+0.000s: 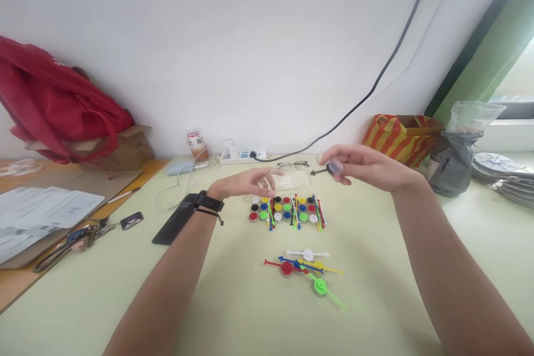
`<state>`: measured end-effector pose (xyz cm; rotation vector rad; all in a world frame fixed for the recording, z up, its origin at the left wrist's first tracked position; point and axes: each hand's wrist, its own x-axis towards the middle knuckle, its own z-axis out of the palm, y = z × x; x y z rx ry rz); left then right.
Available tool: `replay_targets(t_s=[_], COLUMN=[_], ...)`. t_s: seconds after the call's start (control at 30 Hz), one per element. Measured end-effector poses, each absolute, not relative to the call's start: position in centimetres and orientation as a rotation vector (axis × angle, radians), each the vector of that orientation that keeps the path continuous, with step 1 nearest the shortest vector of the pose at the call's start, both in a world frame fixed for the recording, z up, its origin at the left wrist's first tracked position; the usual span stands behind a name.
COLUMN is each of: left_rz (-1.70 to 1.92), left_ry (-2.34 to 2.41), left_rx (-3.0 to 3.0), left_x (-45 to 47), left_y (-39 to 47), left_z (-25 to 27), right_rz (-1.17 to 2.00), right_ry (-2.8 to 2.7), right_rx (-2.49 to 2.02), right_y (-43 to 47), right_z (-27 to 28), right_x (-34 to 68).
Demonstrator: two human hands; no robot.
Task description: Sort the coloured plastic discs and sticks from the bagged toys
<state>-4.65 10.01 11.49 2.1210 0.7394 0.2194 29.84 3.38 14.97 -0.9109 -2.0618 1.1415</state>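
My right hand (365,167) is raised over the table and pinches a black arrow spinner (334,167) with a clear round base; its arrow points left. My left hand (249,182), wearing a black watch, hovers with the index finger stretched out and nothing visible in it. Just below it lie rows of small round discs (287,207) in red, blue, green, yellow, white and black, with bundles of loose coloured arrows (295,212) between them. Nearer to me, several arrow spinners lie in a loose group: white (307,255), yellow, blue, red (286,268) and green (320,287).
A black flat case (177,222) lies beside my left wrist. Behind are glasses (294,164), a power strip (246,156) and a bottle (197,143). Keys (89,233) and papers lie left; a striped bag (400,136), a grey bag and wrapped discs (496,167) stand right.
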Motion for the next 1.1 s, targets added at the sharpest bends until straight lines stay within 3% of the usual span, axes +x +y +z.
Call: replay_targets(t_s=[0.7,1.1], left_rz=[0.163,0.168], left_ry=[0.506,0.478], left_rx=[1.933,1.788], left_x=[-2.1,-2.1], left_y=[9.0,8.9], left_z=[10.8,10.8], right_rz=[0.617,0.522], right_ry=[-2.132,-2.055], right_rx=[-1.155,-1.174], right_y=[5.0,4.6], right_z=[13.2,13.4], right_x=[26.6,26.6])
